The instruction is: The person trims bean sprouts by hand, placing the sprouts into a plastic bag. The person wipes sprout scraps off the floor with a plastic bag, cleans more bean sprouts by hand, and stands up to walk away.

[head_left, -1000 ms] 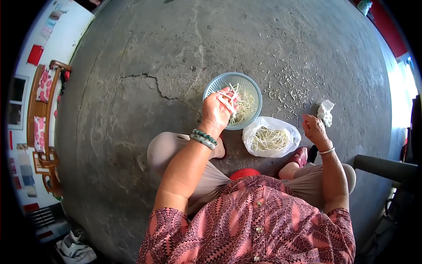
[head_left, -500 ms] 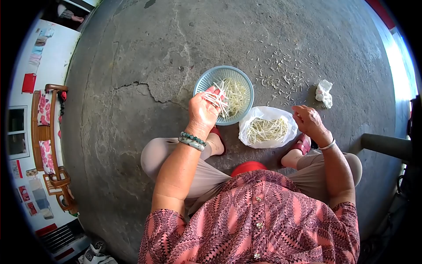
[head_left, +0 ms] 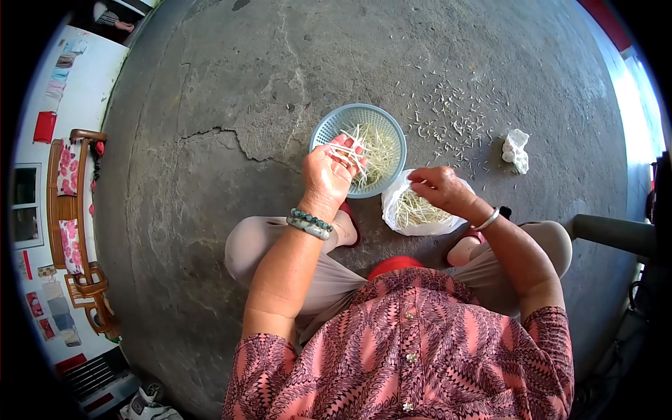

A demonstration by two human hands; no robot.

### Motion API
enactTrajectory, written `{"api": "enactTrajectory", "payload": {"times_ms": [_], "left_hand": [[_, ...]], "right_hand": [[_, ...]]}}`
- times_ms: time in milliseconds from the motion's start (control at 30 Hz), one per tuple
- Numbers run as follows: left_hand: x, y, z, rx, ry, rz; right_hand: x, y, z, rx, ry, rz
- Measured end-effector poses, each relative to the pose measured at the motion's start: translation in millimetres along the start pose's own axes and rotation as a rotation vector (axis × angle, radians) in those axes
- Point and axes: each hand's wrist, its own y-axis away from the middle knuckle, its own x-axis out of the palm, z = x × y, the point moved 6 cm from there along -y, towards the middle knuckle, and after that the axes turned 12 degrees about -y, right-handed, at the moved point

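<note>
While cradling a loose bunch of slender white sprouts [head_left: 343, 153] in left hand [head_left: 329, 175] over blue colander [head_left: 331, 127], hovering with right hand [head_left: 444, 192] above white bag [head_left: 421, 228] (cannot tell if gripping anything).

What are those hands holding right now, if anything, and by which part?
The left hand holds loose pale sprouts across its fingers, roughly mid-length, ends sticking out. Whether the right hand over the plastic bag holds anything cannot be told.
</note>
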Motion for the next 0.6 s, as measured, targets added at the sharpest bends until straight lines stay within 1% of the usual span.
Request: {"api": "enactTrajectory", "payload": {"times_ms": [67,100,200,300,367,600], "left_hand": [[2.7,2.5,0.5,0.009,0.0,0.005],[4.8,4.2,1.2,0.002,0.0,0.004],[11.9,10.0,3.4,-0.004,0.001,0.02],[18.9,17.3,3.8,-0.008,0.038,0.087],[18.6,17.4,3.9,-0.011,0.045,0.08],[15.2,16.2,2.9,0.036,-0.027,0.105]], "right_hand": [[21.6,-9.4,-5.3,0.216,-0.371,0.052],[29.3,-14.0,0.1,0.288,-0.442,0.092],[50.7,-24.6,1.9,0.428,-0.64,0.035],[62.1,-31.7,5.5,0.441,-0.752,-0.009],[63.9,-35.3,7.1,0.448,-0.816,-0.048],[61.6,-37.9,15.6,0.408,-0.777,-0.046]]}}
